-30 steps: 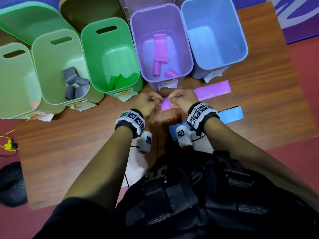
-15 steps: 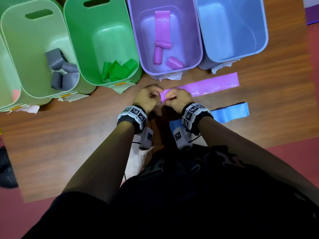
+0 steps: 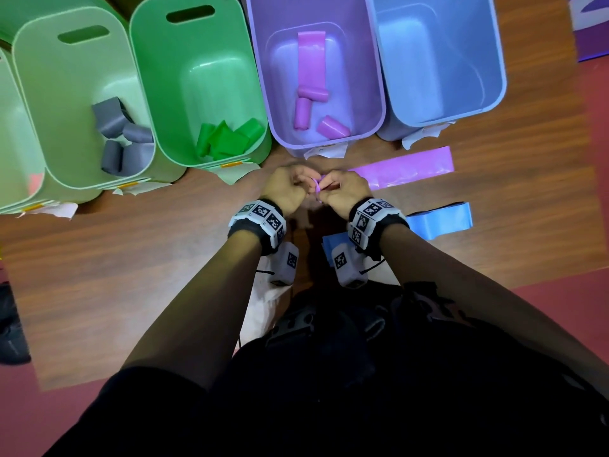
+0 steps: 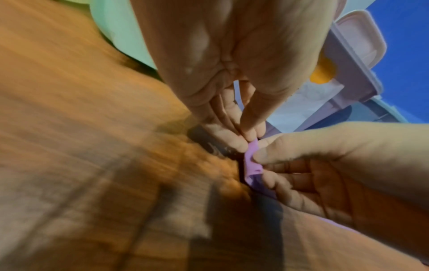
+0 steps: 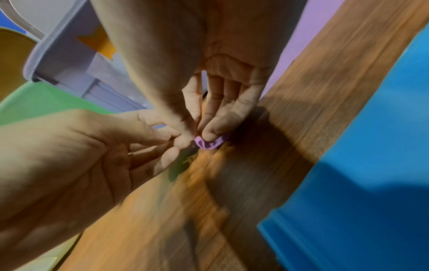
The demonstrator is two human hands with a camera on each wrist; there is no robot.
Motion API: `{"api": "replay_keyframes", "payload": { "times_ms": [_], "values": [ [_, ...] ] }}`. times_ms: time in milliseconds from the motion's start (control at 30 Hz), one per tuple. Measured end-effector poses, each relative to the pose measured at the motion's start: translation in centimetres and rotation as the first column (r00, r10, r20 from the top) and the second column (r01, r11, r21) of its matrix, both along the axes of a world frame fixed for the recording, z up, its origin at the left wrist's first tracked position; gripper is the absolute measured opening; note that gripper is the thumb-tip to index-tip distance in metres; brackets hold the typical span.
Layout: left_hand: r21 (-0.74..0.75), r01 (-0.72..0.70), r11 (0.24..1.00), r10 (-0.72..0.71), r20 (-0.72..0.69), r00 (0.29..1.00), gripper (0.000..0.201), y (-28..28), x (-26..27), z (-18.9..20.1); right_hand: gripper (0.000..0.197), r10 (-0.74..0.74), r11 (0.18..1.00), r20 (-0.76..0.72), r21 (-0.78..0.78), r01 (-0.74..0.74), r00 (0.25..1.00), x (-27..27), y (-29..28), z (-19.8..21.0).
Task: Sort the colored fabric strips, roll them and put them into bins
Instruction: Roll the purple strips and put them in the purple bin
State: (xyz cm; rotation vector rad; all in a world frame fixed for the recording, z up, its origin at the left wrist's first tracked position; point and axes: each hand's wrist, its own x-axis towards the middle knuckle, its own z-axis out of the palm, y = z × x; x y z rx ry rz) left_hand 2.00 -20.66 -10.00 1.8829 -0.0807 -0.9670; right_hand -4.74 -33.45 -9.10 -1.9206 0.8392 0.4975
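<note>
A purple strip (image 3: pixel 405 169) lies flat on the wooden table in front of the purple bin (image 3: pixel 362 61). Its left end is curled into a small roll (image 5: pixel 210 144). My left hand (image 3: pixel 298 186) and right hand (image 3: pixel 329 188) meet at that end, and both pinch it between thumb and fingertips (image 4: pixel 252 161). The purple bin holds three purple rolls, one trailing an unrolled tail. A blue strip (image 3: pixel 438 221) lies on the table under my right wrist, partly hidden by it.
The blue bin (image 3: pixel 438 61) stands right of the purple one. To the left are a green bin (image 3: pixel 197 77) with green pieces and a light green bin (image 3: pixel 75 94) with grey rolls. Bare wood shows at the left front.
The strip's left end lay flat between my hands a second ago; now it is curled into a small roll, and my fingertips have drawn closer together on it.
</note>
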Motion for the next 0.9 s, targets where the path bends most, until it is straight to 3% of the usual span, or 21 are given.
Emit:
{"api": "replay_keyframes", "payload": {
  "times_ms": [100, 333, 500, 700, 900],
  "values": [
    [-0.028, 0.033, 0.999, -0.031, 0.040, 0.999, 0.024, -0.2, 0.2, 0.9, 0.017, -0.040, 0.999, 0.029, 0.019, 0.040, 0.999, 0.2, -0.3, 1.0],
    [-0.043, 0.073, 0.996, -0.068, 0.102, 0.993, 0.034, -0.6, 0.4, 3.3, 0.009, -0.077, 0.997, 0.130, 0.005, 0.077, 0.988, 0.1, -0.7, 4.5],
    [-0.091, 0.049, 0.995, -0.032, 0.172, 0.984, 0.012, -0.3, -0.7, 5.5, 0.019, -0.121, 0.993, 0.225, 0.018, 0.120, 0.967, -0.6, -1.0, 6.0],
    [-0.183, 0.033, 0.983, 0.022, 0.289, 0.957, 0.020, -0.5, -0.5, 8.9, 0.024, -0.154, 0.988, 0.380, 0.062, 0.141, 0.912, -0.6, -1.7, 9.2],
    [-0.275, 0.019, 0.961, 0.086, 0.366, 0.927, 0.010, -1.2, 0.3, 12.8, 0.013, -0.216, 0.976, 0.507, 0.133, 0.172, 0.834, -0.1, -1.9, 12.7]
  ]
}}
